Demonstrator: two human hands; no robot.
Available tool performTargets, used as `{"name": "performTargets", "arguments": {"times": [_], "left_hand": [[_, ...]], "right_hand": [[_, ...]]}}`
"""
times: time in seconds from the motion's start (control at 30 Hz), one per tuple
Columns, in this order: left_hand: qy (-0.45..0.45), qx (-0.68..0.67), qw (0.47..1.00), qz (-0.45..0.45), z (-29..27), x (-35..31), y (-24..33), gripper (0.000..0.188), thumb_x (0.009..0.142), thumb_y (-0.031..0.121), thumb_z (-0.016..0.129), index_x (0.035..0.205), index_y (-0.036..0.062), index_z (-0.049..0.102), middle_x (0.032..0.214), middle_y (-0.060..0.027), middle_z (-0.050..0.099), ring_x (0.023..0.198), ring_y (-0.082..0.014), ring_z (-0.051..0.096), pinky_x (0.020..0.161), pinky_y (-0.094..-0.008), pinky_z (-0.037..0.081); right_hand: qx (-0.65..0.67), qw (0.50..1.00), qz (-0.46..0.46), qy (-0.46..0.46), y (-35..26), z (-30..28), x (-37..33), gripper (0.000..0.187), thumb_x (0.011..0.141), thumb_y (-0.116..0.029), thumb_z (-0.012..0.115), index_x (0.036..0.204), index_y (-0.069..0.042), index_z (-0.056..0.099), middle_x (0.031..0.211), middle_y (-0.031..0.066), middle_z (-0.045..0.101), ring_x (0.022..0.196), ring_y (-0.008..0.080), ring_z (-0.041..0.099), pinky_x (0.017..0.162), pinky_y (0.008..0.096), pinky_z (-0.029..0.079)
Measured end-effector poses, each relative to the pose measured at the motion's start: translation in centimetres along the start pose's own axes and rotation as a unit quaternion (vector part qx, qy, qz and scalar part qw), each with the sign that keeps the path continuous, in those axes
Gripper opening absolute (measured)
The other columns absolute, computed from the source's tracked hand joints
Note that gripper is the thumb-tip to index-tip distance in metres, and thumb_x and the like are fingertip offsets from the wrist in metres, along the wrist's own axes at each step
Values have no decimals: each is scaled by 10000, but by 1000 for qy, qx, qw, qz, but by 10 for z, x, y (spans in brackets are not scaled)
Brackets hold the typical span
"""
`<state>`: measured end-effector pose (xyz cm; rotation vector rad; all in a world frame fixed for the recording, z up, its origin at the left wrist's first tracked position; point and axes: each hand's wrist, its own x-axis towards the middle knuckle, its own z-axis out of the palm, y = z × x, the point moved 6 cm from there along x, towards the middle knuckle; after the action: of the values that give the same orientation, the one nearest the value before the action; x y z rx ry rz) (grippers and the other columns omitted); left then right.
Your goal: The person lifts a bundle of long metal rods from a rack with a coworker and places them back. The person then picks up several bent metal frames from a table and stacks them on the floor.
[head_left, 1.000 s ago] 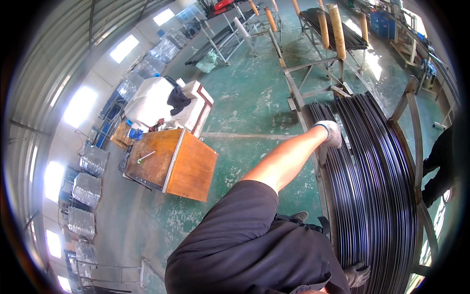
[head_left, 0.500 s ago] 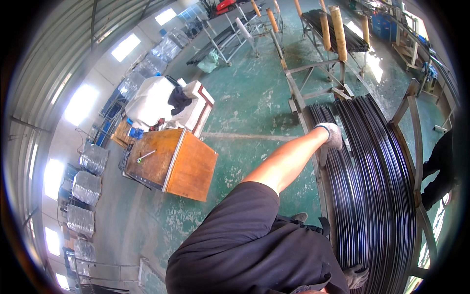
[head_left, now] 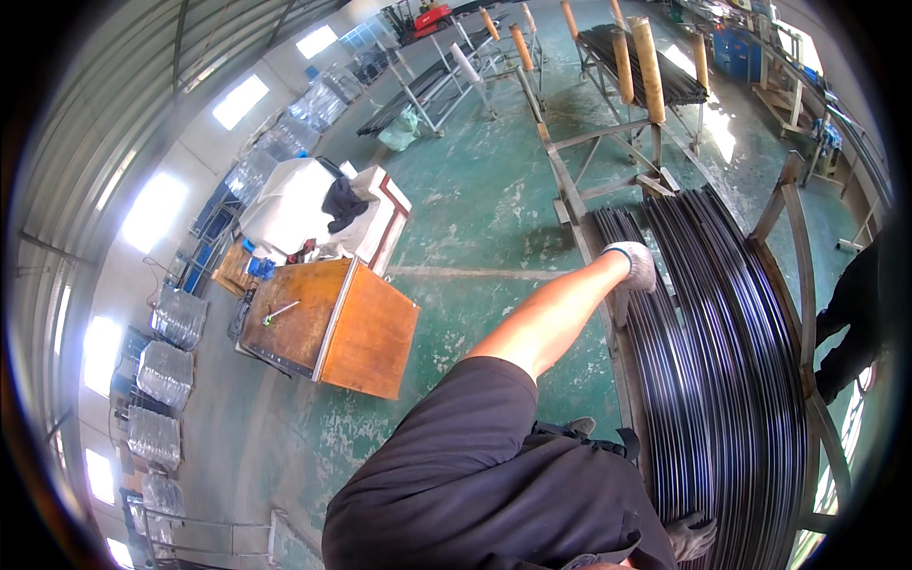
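The left hand [head_left: 635, 267], in a grey work glove, was stretched out at the end of a bare forearm and lay on the bundle of long black metal rods [head_left: 722, 361]. Its fingers curled down over the rods on the bundle's left edge, but whether they actually gripped one could not be told. The rods lay side by side on a low steel rack [head_left: 796, 285], filling it from the near end to the far end, with rusty angled posts along its right edge. The right hand [head_left: 692, 537], also gloved, rested on the near end of the same bundle, close to the dark-clothed body; its grip could not be made out either.

On the green concrete floor [head_left: 494, 218], well to the left of the rack, stood a wooden crate [head_left: 332, 328] with a small hand tool [head_left: 278, 311] lying on top. Another person's dark sleeve [head_left: 850, 323] showed beyond the rack's right edge.
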<state>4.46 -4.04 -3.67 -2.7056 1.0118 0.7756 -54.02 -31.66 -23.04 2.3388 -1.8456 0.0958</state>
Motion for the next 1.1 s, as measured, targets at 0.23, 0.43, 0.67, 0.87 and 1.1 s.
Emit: {"name": "performTargets", "arguments": {"times": [0.23, 0.43, 0.67, 0.87, 1.1], "left_hand": [[7, -17, 1000, -9, 3, 6, -5, 431, 915, 419, 720, 1139, 74, 849, 1161, -183, 815, 1097, -357, 776, 970, -477, 605], [11, -26, 999, -15, 6, 10, -7, 445, 895, 416, 736, 1133, 57, 847, 1157, -189, 815, 1097, -362, 777, 976, -474, 605], [13, -12, 1000, -15, 12, 18, -12, 436, 891, 399, 732, 1135, 57, 848, 1163, -200, 812, 1097, -370, 777, 968, -476, 609], [12, 72, 996, 52, 23, 32, -14, 387, 877, 342, 708, 1102, 62, 853, 1136, -192, 816, 1078, -367, 780, 953, -479, 611], [5, 67, 997, 49, 22, 35, -12, 373, 876, 322, 698, 1093, 63, 856, 1142, -189, 815, 1075, -366, 781, 942, -484, 613]], "right_hand": [[18, 1000, -10, 12, 3, 3, 1, 556, 1078, -577, 598, 1486, -211, 692, 1527, 57, 672, 1491, 274, 539, 1281, 479, 386], [23, 1000, -19, 7, 4, 3, 2, 563, 1083, -579, 586, 1498, -210, 681, 1534, 61, 666, 1493, 279, 537, 1275, 481, 388], [21, 1000, -10, 0, 1, 0, 0, 590, 1087, -595, 567, 1517, -204, 664, 1550, 63, 654, 1500, 280, 531, 1277, 482, 382], [19, 1000, -18, -2, 2, 1, 2, 574, 1087, -579, 581, 1502, -194, 676, 1531, 67, 666, 1490, 281, 539, 1267, 486, 389], [50, 998, -30, 17, 6, 6, 3, 552, 1071, -548, 625, 1481, -185, 688, 1523, 75, 673, 1475, 294, 554, 1256, 493, 405]]}}
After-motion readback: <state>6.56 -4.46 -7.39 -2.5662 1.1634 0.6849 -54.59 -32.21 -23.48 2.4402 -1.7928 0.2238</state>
